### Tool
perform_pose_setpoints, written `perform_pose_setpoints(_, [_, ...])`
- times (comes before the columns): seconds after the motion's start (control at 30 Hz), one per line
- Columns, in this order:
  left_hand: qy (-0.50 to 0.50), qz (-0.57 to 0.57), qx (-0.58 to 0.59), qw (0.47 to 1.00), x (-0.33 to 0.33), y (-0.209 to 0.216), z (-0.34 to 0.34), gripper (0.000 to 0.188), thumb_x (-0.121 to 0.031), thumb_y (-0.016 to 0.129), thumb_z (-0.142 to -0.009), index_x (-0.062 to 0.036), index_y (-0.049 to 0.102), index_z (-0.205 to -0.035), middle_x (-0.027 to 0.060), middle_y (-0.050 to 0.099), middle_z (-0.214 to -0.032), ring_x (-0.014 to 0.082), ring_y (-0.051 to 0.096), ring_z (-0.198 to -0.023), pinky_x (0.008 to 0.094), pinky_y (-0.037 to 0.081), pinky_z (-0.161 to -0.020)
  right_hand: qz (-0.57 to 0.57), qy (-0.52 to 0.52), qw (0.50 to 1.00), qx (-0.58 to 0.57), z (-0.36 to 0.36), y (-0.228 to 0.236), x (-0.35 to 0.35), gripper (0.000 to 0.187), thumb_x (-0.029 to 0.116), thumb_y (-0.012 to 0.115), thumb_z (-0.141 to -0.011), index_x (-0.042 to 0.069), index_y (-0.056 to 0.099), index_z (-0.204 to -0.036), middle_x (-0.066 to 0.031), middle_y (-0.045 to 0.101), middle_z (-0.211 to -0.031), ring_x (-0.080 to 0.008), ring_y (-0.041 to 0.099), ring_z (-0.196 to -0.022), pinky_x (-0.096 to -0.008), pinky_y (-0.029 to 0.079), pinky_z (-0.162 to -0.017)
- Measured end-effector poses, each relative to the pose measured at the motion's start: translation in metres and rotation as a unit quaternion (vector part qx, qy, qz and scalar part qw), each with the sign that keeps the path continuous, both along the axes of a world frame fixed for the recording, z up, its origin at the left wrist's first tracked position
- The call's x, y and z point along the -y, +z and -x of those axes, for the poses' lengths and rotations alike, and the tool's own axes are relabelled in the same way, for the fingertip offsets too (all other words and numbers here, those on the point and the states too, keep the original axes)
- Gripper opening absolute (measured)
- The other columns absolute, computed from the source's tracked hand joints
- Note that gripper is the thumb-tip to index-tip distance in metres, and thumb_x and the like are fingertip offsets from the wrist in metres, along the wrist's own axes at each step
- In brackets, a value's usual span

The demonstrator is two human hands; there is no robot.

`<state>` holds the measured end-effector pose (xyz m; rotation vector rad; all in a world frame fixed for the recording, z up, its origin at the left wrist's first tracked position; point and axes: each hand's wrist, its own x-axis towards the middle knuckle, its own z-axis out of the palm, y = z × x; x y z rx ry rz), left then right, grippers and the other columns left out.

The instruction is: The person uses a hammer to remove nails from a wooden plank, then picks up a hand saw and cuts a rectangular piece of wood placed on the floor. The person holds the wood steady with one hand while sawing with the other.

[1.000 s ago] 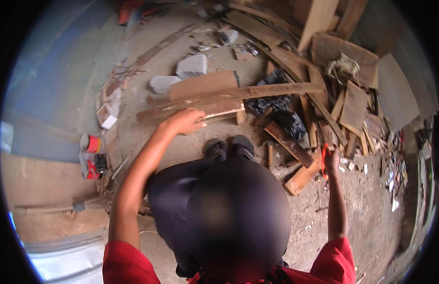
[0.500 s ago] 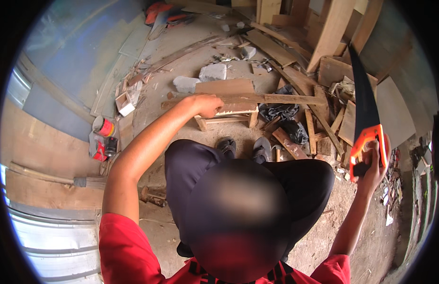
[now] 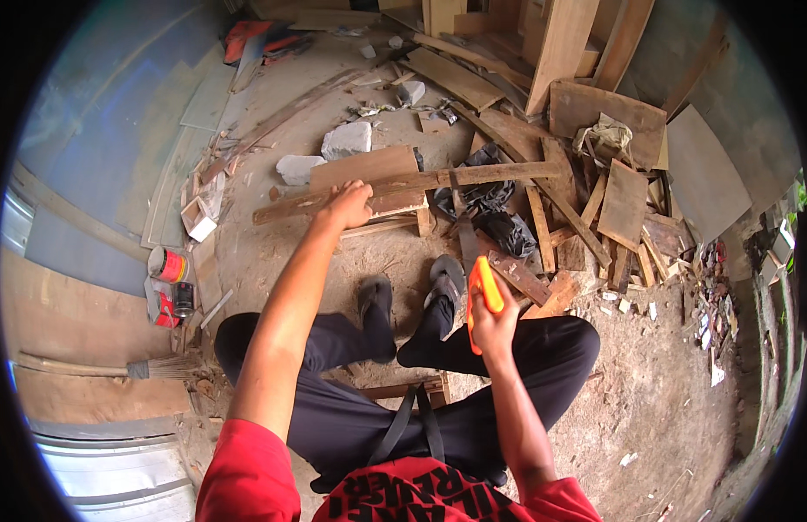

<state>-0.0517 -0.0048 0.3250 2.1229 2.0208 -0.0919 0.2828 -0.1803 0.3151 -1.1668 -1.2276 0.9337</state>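
Observation:
A long, narrow wooden plank (image 3: 499, 173) lies across a low wooden bench (image 3: 423, 223), its right part sticking out past the bench. My left hand (image 3: 346, 205) is closed over the plank, pressing it against the bench. In my right hand (image 3: 494, 325) is a handsaw (image 3: 485, 287), gripped by its orange handle. Its dark blade (image 3: 466, 237) points away from me, and the far end crosses the plank's edge just right of the bench. Whether the teeth bite into the wood I cannot tell. A flat board (image 3: 365, 165) sits behind the plank.
Scrap boards (image 3: 623, 204) and a black plastic bag (image 3: 508, 233) crowd the right side. Pale blocks (image 3: 346, 139) lie beyond the bench. Tins (image 3: 167, 264) and a broom (image 3: 151, 369) are at the left. My sandalled feet (image 3: 444, 280) are close to the blade.
My right hand has brought the handsaw from raised at far right down and leftward, to the plank. My left hand stays on the plank. The head view has shifted.

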Motion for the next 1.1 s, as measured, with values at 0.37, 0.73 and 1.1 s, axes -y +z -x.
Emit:
perform_pose_setpoints(0.37, [0.01, -0.205, 0.062, 0.977, -0.043, -0.109, -0.067, 0.072, -0.038, 0.067, -0.093, -0.0033, 0.039, -0.149, 0.018, 0.035, -0.156, 0.0336, 0.031, -0.149, 0.0647, 0.017, -0.12, 0.1, 0.004, 0.994, 0.054, 0.019, -0.022, -0.014, 0.041, 0.003, 0.065, -0.092, -0.004, 0.061, -0.132, -0.0113, 0.072, -0.1, -0.0131, 0.067, -0.09, -0.0285, 0.054, -0.08])
perform_pose_setpoints(0.73, [-0.019, -0.316, 0.114, 0.942, -0.098, -0.155, -0.064, 0.065, -0.051, 0.067, -0.09, -0.007, 0.057, -0.136, 0.008, 0.054, -0.132, 0.0273, 0.051, -0.122, 0.0543, 0.032, -0.11, 0.136, -0.042, 0.989, -0.035, 0.034, -0.044, -0.038, 0.046, 0.002, 0.062, -0.092, -0.013, 0.053, -0.135, -0.0182, 0.067, -0.119, -0.0214, 0.066, -0.108, -0.0334, 0.051, -0.096])
perform_pose_setpoints(1.1, [0.008, -0.285, 0.103, 0.953, -0.09, -0.148, -0.063, 0.069, -0.06, 0.069, -0.085, -0.0156, 0.057, -0.137, 0.0079, 0.057, -0.13, 0.0287, 0.053, -0.12, 0.0532, 0.035, -0.108, 0.108, -0.024, 0.994, -0.003, 0.076, -0.03, -0.125, 0.043, 0.004, 0.062, -0.094, -0.01, 0.056, -0.134, -0.0163, 0.068, -0.121, -0.0207, 0.064, -0.113, -0.0327, 0.048, -0.1])
